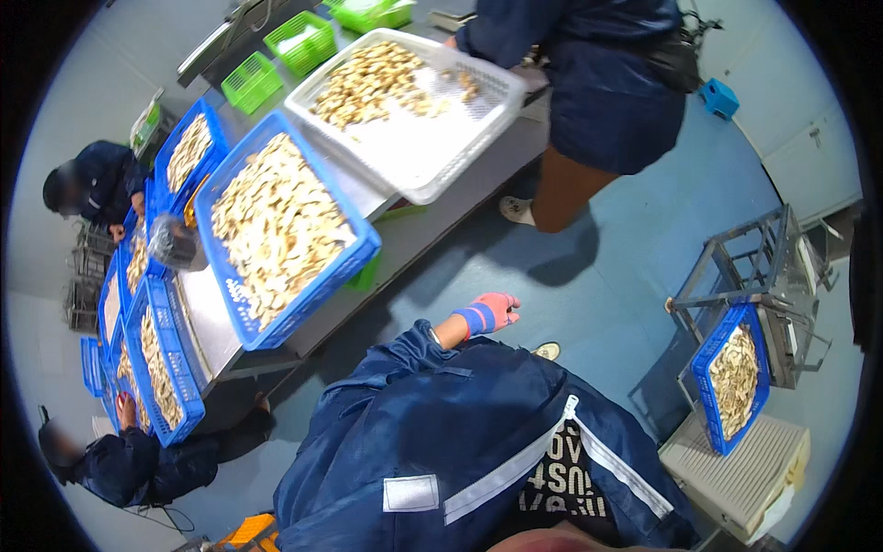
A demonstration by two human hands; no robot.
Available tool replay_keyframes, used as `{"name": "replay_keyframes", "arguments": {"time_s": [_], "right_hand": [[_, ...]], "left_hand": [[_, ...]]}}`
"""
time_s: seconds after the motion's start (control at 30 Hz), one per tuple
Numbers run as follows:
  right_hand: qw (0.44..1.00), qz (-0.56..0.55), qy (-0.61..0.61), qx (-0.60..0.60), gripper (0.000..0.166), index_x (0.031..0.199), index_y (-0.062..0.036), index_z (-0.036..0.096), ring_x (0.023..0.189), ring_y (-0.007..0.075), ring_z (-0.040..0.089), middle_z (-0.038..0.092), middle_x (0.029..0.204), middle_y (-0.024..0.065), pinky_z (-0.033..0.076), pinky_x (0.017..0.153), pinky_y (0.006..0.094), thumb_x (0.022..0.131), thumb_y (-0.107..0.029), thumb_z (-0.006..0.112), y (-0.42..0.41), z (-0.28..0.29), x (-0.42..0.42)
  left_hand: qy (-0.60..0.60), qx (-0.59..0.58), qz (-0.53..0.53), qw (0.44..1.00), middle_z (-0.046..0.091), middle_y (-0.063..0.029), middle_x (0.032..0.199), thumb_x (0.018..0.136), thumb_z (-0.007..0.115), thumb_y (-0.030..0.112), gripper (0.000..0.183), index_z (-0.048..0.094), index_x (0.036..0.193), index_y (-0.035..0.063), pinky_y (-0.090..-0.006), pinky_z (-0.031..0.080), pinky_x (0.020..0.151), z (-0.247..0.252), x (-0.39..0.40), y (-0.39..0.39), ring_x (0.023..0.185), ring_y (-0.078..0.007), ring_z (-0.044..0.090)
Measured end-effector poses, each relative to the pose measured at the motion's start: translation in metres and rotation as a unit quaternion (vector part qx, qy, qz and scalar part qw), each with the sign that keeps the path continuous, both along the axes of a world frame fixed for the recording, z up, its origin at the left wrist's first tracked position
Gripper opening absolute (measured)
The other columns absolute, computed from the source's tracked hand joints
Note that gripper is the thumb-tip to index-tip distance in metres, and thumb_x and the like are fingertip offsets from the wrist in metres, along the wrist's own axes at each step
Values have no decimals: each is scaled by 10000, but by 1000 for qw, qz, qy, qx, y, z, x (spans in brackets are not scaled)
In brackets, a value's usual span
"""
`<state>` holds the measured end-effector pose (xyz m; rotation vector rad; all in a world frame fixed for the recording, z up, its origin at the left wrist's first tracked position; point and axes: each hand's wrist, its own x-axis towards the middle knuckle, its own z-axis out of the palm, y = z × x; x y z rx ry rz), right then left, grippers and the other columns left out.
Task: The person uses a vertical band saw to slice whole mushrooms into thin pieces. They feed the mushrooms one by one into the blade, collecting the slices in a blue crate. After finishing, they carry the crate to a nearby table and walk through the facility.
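My left hand point(490, 314), in a pink glove with blue bands at the wrist, hangs in front of my jacket over the blue floor. It holds nothing, and its fingers are slightly bent and apart. My right hand is out of view. To the left of the gloved hand, a blue plastic crate point(362, 259) full of pale slices point(276, 221), apparently mushrooms, rests at the edge of a steel table point(207, 303). Beyond it a white plastic crate point(441, 190) holds smaller brownish pieces point(372, 79) heaped toward its far left side.
A co-worker point(614, 90) stands beside the white crate. Two people point(103, 179) work at more blue crates point(165, 359) on the left. Green baskets point(252, 81) line the table's back. At right, a filled blue crate point(700, 372) leans near a metal frame point(731, 248) and a beige box point(745, 469).
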<state>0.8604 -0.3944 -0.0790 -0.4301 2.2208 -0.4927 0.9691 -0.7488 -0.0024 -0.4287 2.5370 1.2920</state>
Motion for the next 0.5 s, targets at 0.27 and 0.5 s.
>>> {"name": "replay_keyframes", "arguments": {"time_s": [0.27,0.5], "right_hand": [[995,-92,-48,13,261,714,-5,585,467,197,563,586,555,119,449,490,316,803,-215,458,90,-7,-132],[973,-222,-43,-44,259,913,-44,589,512,166,583,609,598,83,464,506,298,814,-255,478,84,18,-237]], "left_hand": [[2,22,-142,990,565,-143,1002,772,531,269,373,533,1079,57,-355,414,832,31,-173,89,957,-291,533],[91,53,-122,987,581,-144,932,785,546,223,323,545,1056,47,-339,440,779,71,-280,95,862,-285,561]]}}
